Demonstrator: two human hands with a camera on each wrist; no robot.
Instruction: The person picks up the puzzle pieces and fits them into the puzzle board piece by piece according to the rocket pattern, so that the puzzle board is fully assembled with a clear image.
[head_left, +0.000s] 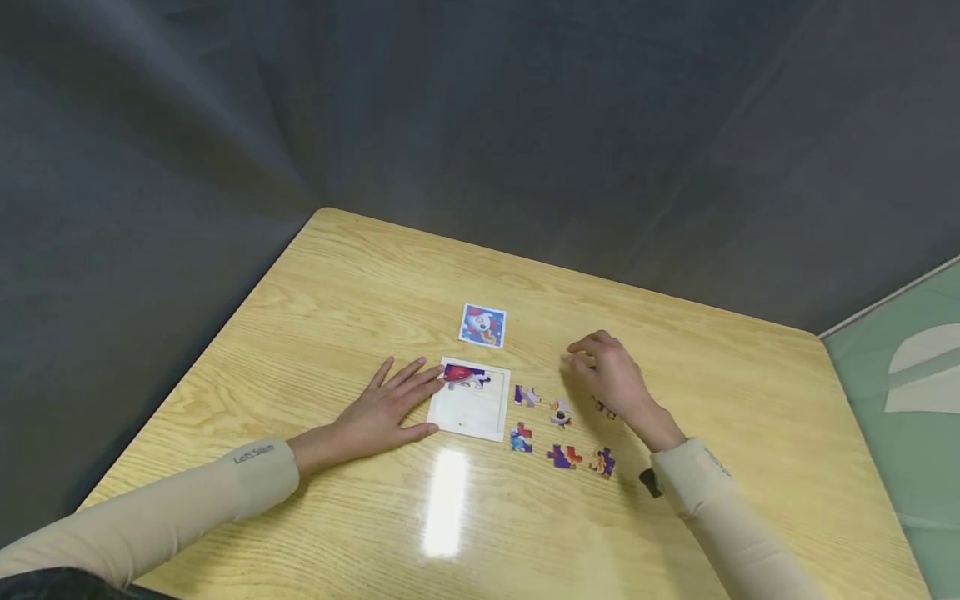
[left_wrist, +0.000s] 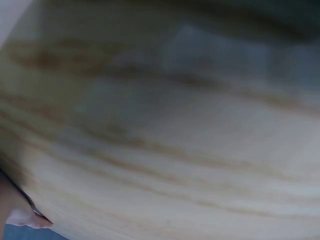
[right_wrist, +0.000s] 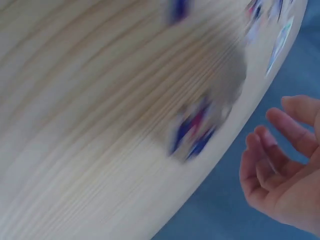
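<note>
My left hand lies spread on the table, its fingertips and thumb at the left edge of a white square puzzle tray. In the tray's upper left sits a joined bit of picture with red, white and purple parts. My right hand hovers above the table, right of the tray, fingers loosely curled. The right wrist view shows that hand with nothing in its fingers. Several loose jigsaw pieces lie between tray and right forearm; one piece is partly hidden by the right hand.
Above the tray lies a small picture card with a white figure on blue. A small black object shows beside the right cuff. The wooden table ends at a dark curtain. The left wrist view is mostly blurred tabletop.
</note>
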